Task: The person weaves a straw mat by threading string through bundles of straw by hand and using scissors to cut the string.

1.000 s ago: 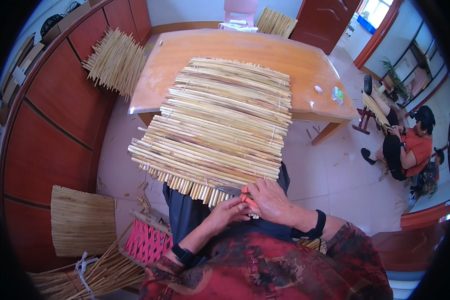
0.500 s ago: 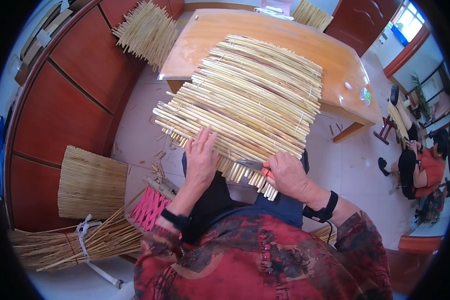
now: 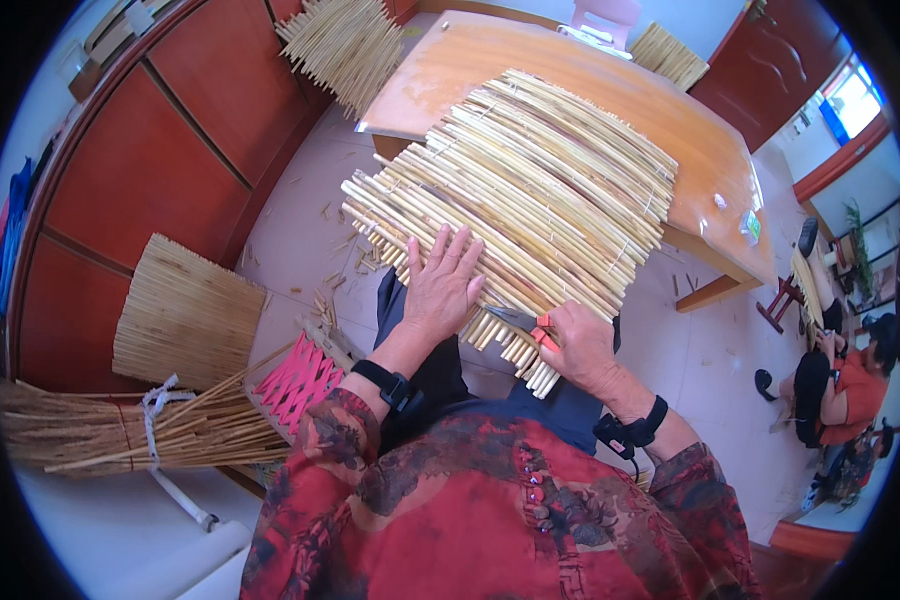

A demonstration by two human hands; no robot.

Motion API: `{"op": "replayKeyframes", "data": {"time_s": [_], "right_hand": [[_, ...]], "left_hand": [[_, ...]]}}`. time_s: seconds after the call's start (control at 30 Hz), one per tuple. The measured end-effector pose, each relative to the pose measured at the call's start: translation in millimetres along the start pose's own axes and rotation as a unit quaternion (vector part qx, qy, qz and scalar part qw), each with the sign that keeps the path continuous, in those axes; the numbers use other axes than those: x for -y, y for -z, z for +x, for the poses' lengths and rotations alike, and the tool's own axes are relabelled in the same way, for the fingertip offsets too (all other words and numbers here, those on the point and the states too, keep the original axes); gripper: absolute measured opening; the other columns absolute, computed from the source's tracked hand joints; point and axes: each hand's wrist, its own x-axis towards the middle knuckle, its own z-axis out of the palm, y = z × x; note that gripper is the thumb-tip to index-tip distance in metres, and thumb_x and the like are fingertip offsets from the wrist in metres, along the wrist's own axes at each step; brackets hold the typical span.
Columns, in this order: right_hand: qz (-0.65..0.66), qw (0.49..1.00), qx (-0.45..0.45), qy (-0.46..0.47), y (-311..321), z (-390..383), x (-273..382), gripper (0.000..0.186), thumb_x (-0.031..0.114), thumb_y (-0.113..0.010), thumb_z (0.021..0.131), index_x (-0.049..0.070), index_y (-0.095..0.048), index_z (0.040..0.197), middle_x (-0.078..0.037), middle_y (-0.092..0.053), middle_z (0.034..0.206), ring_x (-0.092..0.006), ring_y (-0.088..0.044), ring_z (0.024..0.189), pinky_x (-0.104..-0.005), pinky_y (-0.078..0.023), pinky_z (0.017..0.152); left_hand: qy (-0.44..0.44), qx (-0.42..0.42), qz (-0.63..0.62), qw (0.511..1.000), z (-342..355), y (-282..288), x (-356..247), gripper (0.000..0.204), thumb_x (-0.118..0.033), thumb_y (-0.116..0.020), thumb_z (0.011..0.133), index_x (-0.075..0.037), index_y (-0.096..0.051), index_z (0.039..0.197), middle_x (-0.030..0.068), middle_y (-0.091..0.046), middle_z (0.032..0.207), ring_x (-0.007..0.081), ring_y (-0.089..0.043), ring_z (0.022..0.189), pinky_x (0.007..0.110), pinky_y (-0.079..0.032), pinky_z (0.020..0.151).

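Observation:
A mat of pale reed sticks (image 3: 560,190), held together with thin ties, slopes from the orange wooden table (image 3: 440,70) down over my lap. My left hand (image 3: 435,285) rests flat on its near part, fingers stretched and apart. Near the lower right of the mat, my right hand (image 3: 585,350) is closed round the orange handles of shears (image 3: 544,330); their dark blades lie among the reeds at the near edge, where short stick ends jut out unevenly. The blade tips are hard to make out.
Red cabinets (image 3: 145,170) line the left, with a mat (image 3: 190,310) leaning on them and a loose reed pile (image 3: 335,55) farther back. A tied reed bundle (image 3: 90,425) lies lower left. Reed offcuts litter the floor. At right, a co-worker in orange (image 3: 850,390) sits with another mat.
My left hand has left the shears and moved leftward onto the mat, spreading its fingers. My right hand stays on the shears. The whole view has also shifted and turned slightly.

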Motion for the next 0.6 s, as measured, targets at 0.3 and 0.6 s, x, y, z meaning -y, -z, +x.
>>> {"op": "replayKeyframes", "data": {"time_s": [0.3, 0.6], "right_hand": [[0.194, 0.972, -0.125, -0.038, 44.3, 24.4, 18.8, 0.015, 0.013, -0.062, 0.066, 0.008, -0.052, 0.077, -0.008, -0.051, 0.072, -0.0254, -0.055, 0.066, -0.0346, -0.043, 0.054], [-0.001, 1.0, -0.003, 0.016, 25.1, 0.0, -9.5, 0.018, 0.016, -0.063, 0.062, 0.01, -0.052, 0.075, -0.008, -0.044, 0.075, -0.0249, -0.045, 0.076, -0.0356, -0.033, 0.067]], "left_hand": [[-0.017, -0.006, 0.025, 1.0, -2.8, -2.4, 1.1, 0.045, -0.032, -0.042, 0.085, -0.013, -0.04, 0.126, 0.0065, -0.032, 0.134, 0.0252, -0.023, 0.127, 0.054, -0.007, 0.101], [-0.007, -0.01, 0.012, 1.0, 2.8, 3.4, 0.0, 0.045, -0.031, -0.044, 0.083, -0.015, -0.041, 0.125, 0.0046, -0.033, 0.134, 0.0231, -0.023, 0.127, 0.05, -0.007, 0.103]]}}
